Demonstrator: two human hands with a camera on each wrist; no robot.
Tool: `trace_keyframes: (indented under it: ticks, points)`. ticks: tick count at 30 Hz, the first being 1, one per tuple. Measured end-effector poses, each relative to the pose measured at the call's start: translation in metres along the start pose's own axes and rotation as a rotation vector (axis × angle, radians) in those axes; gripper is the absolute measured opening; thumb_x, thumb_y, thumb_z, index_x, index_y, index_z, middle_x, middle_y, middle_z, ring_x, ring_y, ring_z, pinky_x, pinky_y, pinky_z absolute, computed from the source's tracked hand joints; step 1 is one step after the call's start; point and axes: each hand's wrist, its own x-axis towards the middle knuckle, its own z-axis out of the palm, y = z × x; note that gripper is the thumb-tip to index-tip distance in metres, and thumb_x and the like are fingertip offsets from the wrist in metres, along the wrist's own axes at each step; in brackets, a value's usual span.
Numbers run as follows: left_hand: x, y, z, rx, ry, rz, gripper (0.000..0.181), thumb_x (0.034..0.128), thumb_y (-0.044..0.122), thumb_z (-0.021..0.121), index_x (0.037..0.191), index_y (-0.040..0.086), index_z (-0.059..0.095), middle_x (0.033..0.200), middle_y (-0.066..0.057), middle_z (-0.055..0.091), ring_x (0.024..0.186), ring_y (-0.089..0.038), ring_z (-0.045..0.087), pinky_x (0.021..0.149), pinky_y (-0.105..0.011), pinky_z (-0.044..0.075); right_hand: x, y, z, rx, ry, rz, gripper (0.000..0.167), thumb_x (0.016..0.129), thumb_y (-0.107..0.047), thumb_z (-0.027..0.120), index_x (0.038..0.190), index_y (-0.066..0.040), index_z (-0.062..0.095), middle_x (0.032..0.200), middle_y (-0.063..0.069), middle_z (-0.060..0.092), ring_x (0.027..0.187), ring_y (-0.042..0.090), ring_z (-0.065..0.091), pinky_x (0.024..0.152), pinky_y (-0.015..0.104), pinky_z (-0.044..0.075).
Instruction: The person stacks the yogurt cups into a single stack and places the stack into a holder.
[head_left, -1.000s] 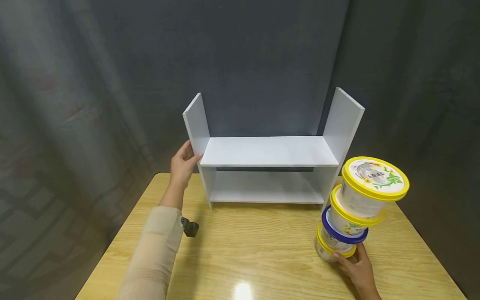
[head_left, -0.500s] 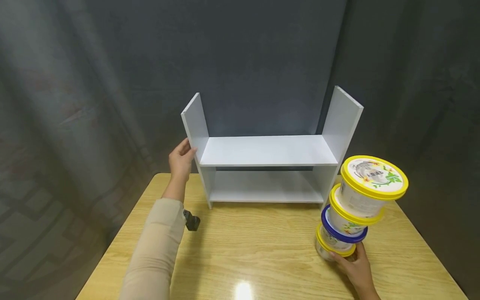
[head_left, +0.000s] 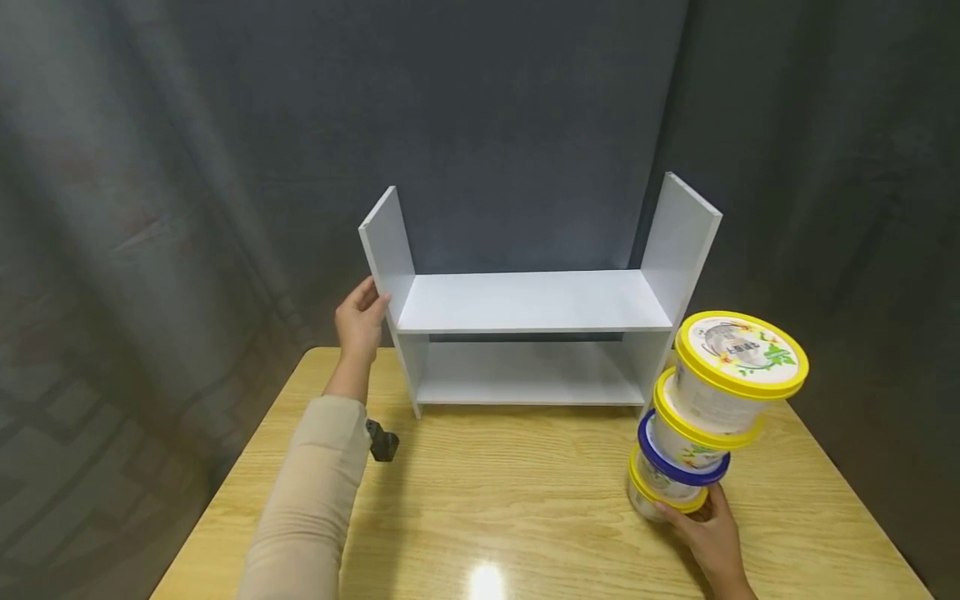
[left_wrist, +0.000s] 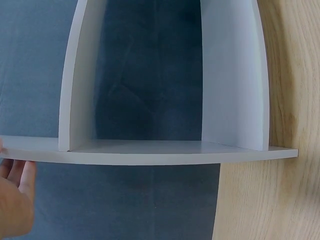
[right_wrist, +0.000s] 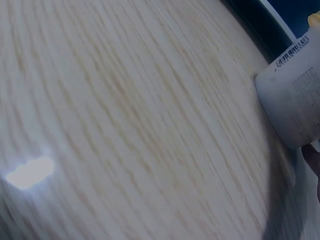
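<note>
A white two-tier shelf (head_left: pixel 536 302) stands upright at the far side of the table. My left hand (head_left: pixel 360 325) pinches its left side panel, thumb at the front edge and fingers on the outer face. In the left wrist view, the fingers (left_wrist: pixel 27 180) touch that panel. On the right, my right hand (head_left: pixel 712 533) grips the bottom tub (head_left: pixel 645 500) of a leaning stack of several round white tubs. The top tub (head_left: pixel 742 354) has a yellow lid, and one lower tub has a blue lid (head_left: pixel 681 468). The right wrist view shows a tub (right_wrist: pixel 292 95) with a barcode.
The wooden table (head_left: pixel 495 483) extends under the shelf and tubs, with a bright reflection near its front. Dark grey curtains (head_left: pixel 525 125) hang behind and at both sides. A small black device (head_left: pixel 383 442) sits at the left wrist.
My left thumb has drawn back slightly toward the panel's edge and the left hand sits a little higher. The whole scene shifts slightly left in view. The right hand keeps hold of the bottom tub.
</note>
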Motion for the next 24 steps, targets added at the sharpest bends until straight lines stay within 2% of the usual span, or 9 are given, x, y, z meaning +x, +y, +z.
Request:
trace_keyframes:
  ticks: [6,13,19,24]
  points:
    - [0.000,0.000,-0.001,0.003,-0.001,0.008,0.041,0.0812,0.005,0.059,0.121,0.005,0.050,0.117,-0.012,0.052,0.106,-0.017,0.049,0.087,-0.025,0.040,0.000,-0.002,0.002,-0.004,-0.016,0.036,0.072,0.070,-0.002,0.070,0.130,-0.019,0.033,0.105,-0.012,0.046,0.087,-0.005,0.049,0.068,0.010,0.043]
    - [-0.002,0.000,-0.001,0.005,0.002,-0.002,0.041,0.0814,0.007,0.059,0.121,0.007,0.050,0.117,-0.011,0.052,0.106,-0.018,0.049,0.087,-0.026,0.040,-0.001,-0.006,0.007,-0.074,-0.033,0.037,0.073,0.069,-0.006,0.071,0.130,-0.017,0.033,0.102,-0.015,0.047,0.086,-0.006,0.049,0.068,0.011,0.043]
    - [-0.002,-0.001,-0.003,-0.002,0.007,0.010,0.041,0.0811,0.006,0.059,0.121,0.006,0.050,0.118,-0.011,0.052,0.106,-0.017,0.049,0.086,-0.024,0.040,-0.001,-0.015,0.013,-0.125,-0.047,0.072,0.075,0.069,-0.011,0.072,0.132,-0.017,0.030,0.102,-0.015,0.044,0.086,-0.007,0.047,0.070,0.009,0.041]
    - [-0.003,-0.001,-0.003,-0.006,0.015,0.014,0.040,0.0806,0.006,0.060,0.120,0.006,0.051,0.117,-0.010,0.053,0.106,-0.016,0.049,0.086,-0.023,0.040,0.004,-0.027,0.015,-0.183,-0.063,0.044,0.074,0.071,-0.015,0.072,0.132,-0.016,0.031,0.105,-0.011,0.045,0.088,-0.006,0.045,0.071,0.010,0.040]
